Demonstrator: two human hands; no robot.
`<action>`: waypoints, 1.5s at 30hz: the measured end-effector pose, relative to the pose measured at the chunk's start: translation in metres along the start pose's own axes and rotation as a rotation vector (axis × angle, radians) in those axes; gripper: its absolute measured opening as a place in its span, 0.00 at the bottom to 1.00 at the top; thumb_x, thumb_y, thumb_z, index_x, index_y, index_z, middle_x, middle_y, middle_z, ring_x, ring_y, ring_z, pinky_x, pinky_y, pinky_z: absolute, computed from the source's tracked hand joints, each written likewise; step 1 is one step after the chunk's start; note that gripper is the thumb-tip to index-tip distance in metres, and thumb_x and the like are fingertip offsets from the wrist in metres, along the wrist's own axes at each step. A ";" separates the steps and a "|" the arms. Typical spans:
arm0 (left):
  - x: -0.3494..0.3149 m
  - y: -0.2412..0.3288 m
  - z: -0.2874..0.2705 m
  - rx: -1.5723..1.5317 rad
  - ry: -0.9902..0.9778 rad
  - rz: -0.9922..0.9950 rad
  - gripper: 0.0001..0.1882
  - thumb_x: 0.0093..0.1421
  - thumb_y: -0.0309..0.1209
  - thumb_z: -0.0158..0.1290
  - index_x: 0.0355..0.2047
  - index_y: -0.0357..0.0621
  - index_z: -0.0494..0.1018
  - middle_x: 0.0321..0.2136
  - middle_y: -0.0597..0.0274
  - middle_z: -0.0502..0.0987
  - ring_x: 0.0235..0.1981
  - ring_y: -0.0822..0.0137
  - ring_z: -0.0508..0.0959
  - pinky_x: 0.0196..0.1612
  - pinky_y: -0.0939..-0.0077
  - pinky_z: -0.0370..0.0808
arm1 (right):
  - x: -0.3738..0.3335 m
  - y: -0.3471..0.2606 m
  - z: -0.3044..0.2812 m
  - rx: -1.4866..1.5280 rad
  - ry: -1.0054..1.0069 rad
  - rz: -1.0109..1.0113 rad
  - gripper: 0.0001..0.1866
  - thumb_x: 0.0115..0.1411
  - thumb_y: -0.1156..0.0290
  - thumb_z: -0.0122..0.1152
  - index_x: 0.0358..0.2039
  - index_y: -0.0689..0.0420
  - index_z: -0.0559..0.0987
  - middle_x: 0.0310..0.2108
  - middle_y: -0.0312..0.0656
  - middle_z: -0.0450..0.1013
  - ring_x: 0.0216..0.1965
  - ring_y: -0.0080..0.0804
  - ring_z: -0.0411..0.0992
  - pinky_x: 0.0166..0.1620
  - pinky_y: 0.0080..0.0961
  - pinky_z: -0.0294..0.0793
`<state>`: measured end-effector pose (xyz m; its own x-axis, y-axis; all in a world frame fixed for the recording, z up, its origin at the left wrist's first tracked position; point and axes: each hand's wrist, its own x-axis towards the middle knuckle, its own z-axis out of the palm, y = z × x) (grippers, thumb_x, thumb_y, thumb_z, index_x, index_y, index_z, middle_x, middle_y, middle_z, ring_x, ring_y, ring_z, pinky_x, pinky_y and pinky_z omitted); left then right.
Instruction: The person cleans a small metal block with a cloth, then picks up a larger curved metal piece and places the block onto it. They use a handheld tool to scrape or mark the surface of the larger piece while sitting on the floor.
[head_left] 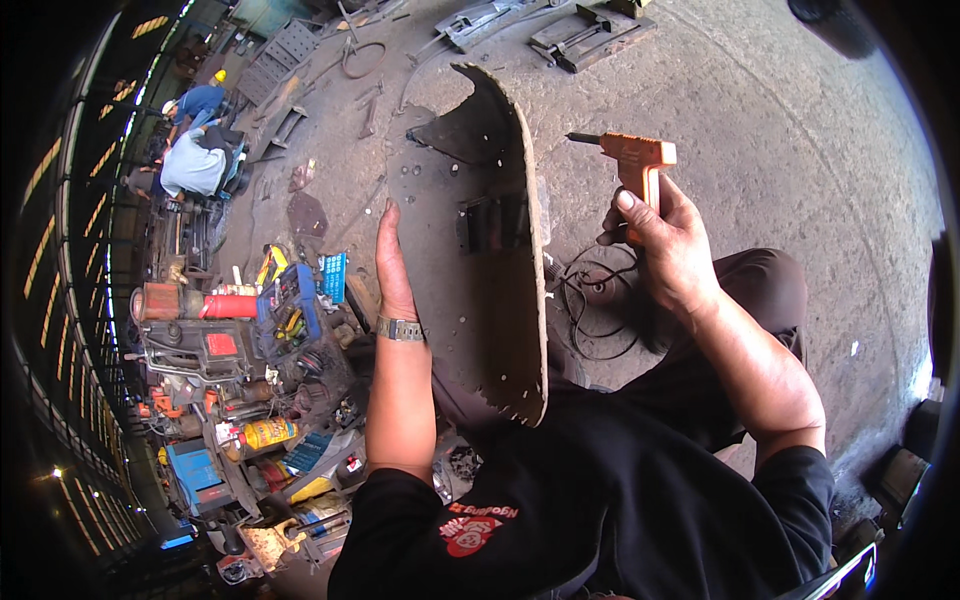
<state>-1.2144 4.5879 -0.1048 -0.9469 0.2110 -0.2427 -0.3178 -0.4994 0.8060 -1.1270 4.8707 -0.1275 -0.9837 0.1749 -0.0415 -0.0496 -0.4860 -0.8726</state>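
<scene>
Left hand [392, 262]: fingers straight and pressed together, flat against the left face of the metal plate [480, 250]; grips nothing. Metal wristwatch [400, 328] on the wrist.

Right hand [662, 245]: closed around the grip of an orange electrode holder [638, 160], thumb up along the handle; dark tip points left toward the plate, apart from its edge.

Metal plate: large, dark, rusty, stood on edge between the two hands, rising from the person's lap toward the top of the view. Outer rim curved with jagged cut notches at top and bottom. Small holes in the face; a dark bracket [490, 222] fixed near the middle.

Cable [595, 300]: black, coiled on the concrete floor [800, 150] just right of the plate, below the right hand.

Blue toolbox [290, 305]: open, on the floor left of the left arm, among cluttered tools, cans and machine parts.

Steel frames [590, 30]: lying on the floor at the top.

Two people [195, 150]: crouched far upper left, one in a yellow helmet.
</scene>
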 end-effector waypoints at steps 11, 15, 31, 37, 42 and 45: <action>0.007 -0.011 -0.004 -0.092 -0.107 -0.029 0.31 0.70 0.51 0.43 0.62 0.38 0.67 0.57 0.52 0.75 0.56 0.57 0.75 0.61 0.63 0.71 | -0.001 -0.001 -0.002 0.018 0.010 0.003 0.25 0.67 0.70 0.62 0.59 0.66 0.67 0.39 0.40 0.72 0.37 0.27 0.75 0.42 0.31 0.81; 0.015 -0.018 -0.006 -0.138 -0.133 -0.047 0.31 0.70 0.51 0.42 0.62 0.38 0.67 0.56 0.52 0.75 0.55 0.57 0.76 0.61 0.62 0.72 | -0.002 -0.002 0.006 0.052 0.009 0.002 0.21 0.65 0.69 0.65 0.53 0.63 0.70 0.37 0.38 0.71 0.39 0.28 0.74 0.44 0.31 0.78; 0.019 -0.020 0.003 -0.037 -0.056 -0.094 0.35 0.66 0.54 0.48 0.64 0.43 0.65 0.59 0.51 0.72 0.57 0.51 0.73 0.62 0.54 0.70 | -0.003 -0.005 0.005 0.051 -0.004 0.014 0.21 0.66 0.70 0.62 0.55 0.64 0.70 0.41 0.40 0.73 0.41 0.29 0.75 0.46 0.33 0.78; 0.003 -0.012 0.020 -0.059 -0.086 -0.113 0.35 0.65 0.55 0.48 0.63 0.43 0.66 0.58 0.50 0.73 0.57 0.52 0.74 0.59 0.54 0.72 | -0.003 -0.004 0.005 0.041 -0.030 0.025 0.21 0.66 0.70 0.62 0.55 0.64 0.70 0.41 0.40 0.72 0.41 0.30 0.75 0.46 0.33 0.78; -0.003 -0.010 0.028 -0.032 -0.025 -0.125 0.34 0.65 0.55 0.49 0.62 0.44 0.67 0.56 0.51 0.74 0.55 0.53 0.75 0.57 0.54 0.74 | -0.003 -0.002 0.005 0.022 0.004 0.037 0.21 0.66 0.69 0.62 0.55 0.63 0.70 0.41 0.40 0.73 0.41 0.29 0.75 0.46 0.32 0.77; -0.002 -0.010 0.021 0.025 0.002 -0.088 0.34 0.66 0.55 0.49 0.62 0.43 0.67 0.56 0.51 0.75 0.54 0.54 0.76 0.58 0.57 0.74 | -0.004 -0.003 0.005 0.027 -0.002 0.044 0.21 0.66 0.69 0.63 0.55 0.63 0.70 0.41 0.39 0.73 0.40 0.29 0.75 0.46 0.31 0.76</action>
<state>-1.2085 4.6103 -0.1008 -0.9154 0.2514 -0.3145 -0.3987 -0.4575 0.7948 -1.1239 4.8673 -0.1226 -0.9854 0.1510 -0.0789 -0.0106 -0.5161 -0.8565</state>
